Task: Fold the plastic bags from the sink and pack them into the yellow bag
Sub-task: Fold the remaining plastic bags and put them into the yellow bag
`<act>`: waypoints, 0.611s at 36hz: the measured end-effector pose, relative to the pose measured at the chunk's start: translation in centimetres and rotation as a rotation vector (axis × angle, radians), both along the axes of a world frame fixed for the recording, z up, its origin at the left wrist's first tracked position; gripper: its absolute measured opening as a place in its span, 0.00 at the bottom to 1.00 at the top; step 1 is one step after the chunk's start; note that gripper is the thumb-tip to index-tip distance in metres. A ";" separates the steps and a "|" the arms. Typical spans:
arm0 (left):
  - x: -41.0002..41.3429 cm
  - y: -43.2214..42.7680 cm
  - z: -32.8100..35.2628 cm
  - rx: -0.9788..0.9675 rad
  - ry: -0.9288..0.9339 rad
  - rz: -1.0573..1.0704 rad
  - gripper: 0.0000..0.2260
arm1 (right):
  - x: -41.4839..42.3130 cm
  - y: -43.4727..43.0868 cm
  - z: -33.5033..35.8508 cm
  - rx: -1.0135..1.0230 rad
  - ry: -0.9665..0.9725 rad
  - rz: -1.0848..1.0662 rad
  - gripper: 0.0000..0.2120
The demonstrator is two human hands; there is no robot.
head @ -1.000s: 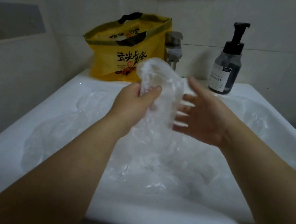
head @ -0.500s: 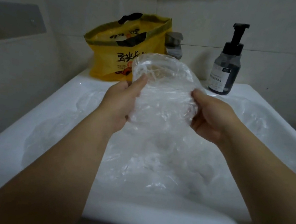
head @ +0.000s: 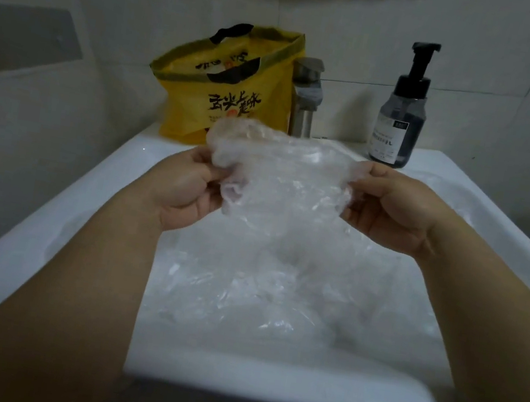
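A person stands at a white sink (head: pixel 47 220), both bare forearms reaching over its front rim, and holds a clear plastic bag (head: pixel 281 175) stretched above the basin. The left hand (head: pixel 190 186) grips the bag's left edge, its fingers (head: pixel 217 178) curled inward with crumpled film bunched over and between them. The right hand (head: pixel 392 213) pinches the opposite edge, the thumb on top and the other fingers folded beneath, so the film runs out from between thumb and fingers. The bag spans the gap between the two hands and sags below them toward the basin, wrinkled and partly blurred.

Inside the sink lies a loose heap of more clear plastic bags (head: pixel 243 294), filling most of the basin beneath the hands. On the sink's back ledge, at its left corner, the yellow bag (head: pixel 224 98) stands upright with its mouth open and black handles showing. A metal faucet (head: pixel 304 103) rises from the middle of the sink's back ledge, touching or just beside the yellow bag. A dark pump bottle (head: pixel 401 118) stands on the ledge's right end.
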State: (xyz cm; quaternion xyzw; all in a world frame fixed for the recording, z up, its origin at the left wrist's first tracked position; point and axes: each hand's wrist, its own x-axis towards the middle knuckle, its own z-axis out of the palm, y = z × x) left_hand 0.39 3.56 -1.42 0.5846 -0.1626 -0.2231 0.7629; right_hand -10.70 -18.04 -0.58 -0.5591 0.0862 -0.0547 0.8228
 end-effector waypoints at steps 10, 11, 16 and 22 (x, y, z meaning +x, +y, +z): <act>-1.0 0.0 0.6 -0.014 0.118 -0.057 0.18 | -0.3 0.4 0.3 0.123 0.004 -0.089 0.10; -1.1 0.1 0.7 -0.051 0.140 -0.070 0.19 | -0.3 0.4 0.4 0.139 0.007 -0.114 0.10; -1.2 -0.4 0.5 0.084 0.017 0.077 0.15 | 0.4 1.1 0.1 -0.034 -0.021 -0.302 0.13; -1.2 -1.1 -0.3 0.341 -0.221 0.096 0.03 | 0.7 1.0 -0.2 -0.170 -0.005 -0.218 0.16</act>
